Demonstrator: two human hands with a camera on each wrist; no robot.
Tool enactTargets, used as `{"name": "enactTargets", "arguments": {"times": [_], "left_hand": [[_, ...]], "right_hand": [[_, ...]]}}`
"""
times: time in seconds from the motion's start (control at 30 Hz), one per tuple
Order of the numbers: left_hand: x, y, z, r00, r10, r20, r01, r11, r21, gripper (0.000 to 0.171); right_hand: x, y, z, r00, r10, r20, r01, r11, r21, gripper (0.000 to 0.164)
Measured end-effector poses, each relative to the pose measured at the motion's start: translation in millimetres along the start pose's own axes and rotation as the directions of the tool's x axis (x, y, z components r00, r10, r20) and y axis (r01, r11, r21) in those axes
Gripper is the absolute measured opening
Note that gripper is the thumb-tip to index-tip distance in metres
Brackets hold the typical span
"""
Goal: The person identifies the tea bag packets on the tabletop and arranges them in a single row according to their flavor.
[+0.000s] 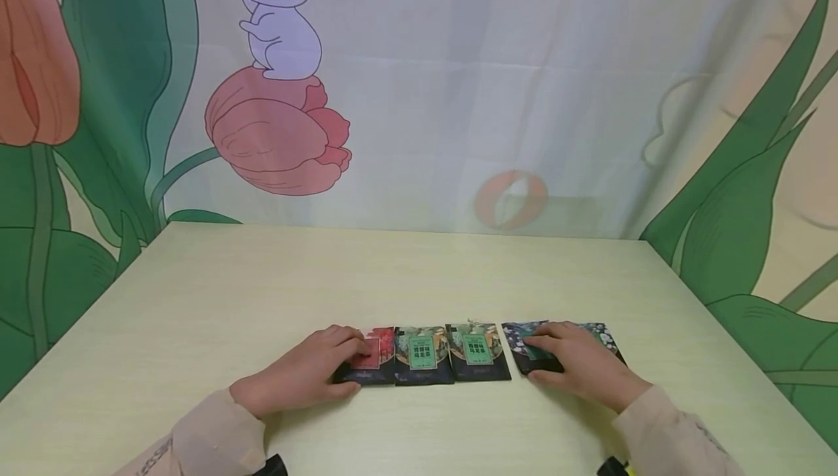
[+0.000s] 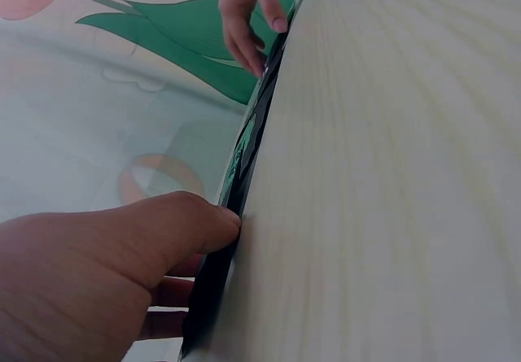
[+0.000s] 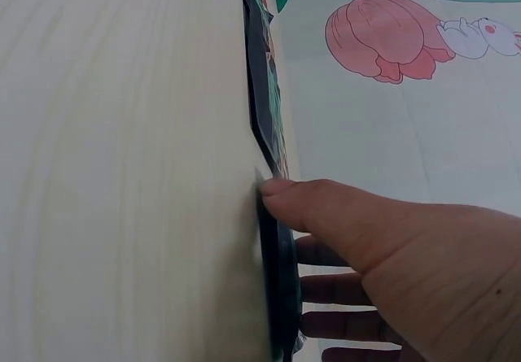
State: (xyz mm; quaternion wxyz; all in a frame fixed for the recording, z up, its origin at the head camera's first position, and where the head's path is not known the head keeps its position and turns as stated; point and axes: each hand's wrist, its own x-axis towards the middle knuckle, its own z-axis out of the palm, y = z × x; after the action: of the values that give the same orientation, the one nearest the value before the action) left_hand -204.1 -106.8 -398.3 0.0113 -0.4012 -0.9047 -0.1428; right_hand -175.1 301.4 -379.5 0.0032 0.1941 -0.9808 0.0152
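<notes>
A row of flat, dark-edged tea sachets lies on the table. At its left end my left hand [image 1: 319,365] rests on a red sachet [image 1: 382,367], fingers over its top and thumb at the near edge. Two sachets with green labels, one green-labelled sachet [image 1: 422,354] beside another green-labelled sachet [image 1: 476,351], lie in the middle. Past a narrow gap, my right hand [image 1: 579,361] lies over dark floral sachets [image 1: 517,338], partly hiding them. In the right wrist view, the right thumb [image 3: 297,202] touches the near edge while the fingers stretch across the far side.
The pale wooden table [image 1: 275,287] extends around the row. Behind it hangs a printed curtain [image 1: 419,134] with tulips and a white animal. Beige sleeves [image 1: 216,436] and small black devices [image 1: 273,466] appear at the bottom edge.
</notes>
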Motion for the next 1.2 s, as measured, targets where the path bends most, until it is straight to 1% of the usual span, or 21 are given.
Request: {"name": "enactTargets", "arguments": {"times": [0.33, 0.5, 0.7, 0.93, 1.2], "left_hand": [[-0.1, -0.3, 1.0, 1.0, -0.005, 0.0, 0.005, 1.0, 0.004, 0.042], [-0.9, 0.2, 0.6, 1.0, 0.002, -0.01, -0.002, 1.0, 0.001, 0.041], [-0.7, -0.1, 0.5, 1.0, 0.001, -0.007, -0.001, 1.0, 0.002, 0.041], [-0.2, -0.2, 0.6, 1.0, -0.003, 0.0, 0.003, 1.0, 0.005, 0.042], [-0.4, -0.2, 1.1, 1.0, 0.0, -0.004, 0.0, 1.0, 0.01, 0.042]], "right_hand": [[3, -7, -2, 1.0, 0.013, 0.025, -0.013, 0.999, 0.036, 0.057], [4, -8, -1, 1.0, 0.01, 0.021, -0.011, 0.999, 0.045, 0.056], [5, -10, -1, 1.0, 0.01, 0.011, -0.01, 0.999, 0.04, 0.055], [5, -11, 0, 1.0, -0.015, -0.011, 0.016, 0.999, 0.033, 0.054], [6, -11, 0, 1.0, -0.01, -0.003, 0.01, 0.999, 0.032, 0.055]]}}
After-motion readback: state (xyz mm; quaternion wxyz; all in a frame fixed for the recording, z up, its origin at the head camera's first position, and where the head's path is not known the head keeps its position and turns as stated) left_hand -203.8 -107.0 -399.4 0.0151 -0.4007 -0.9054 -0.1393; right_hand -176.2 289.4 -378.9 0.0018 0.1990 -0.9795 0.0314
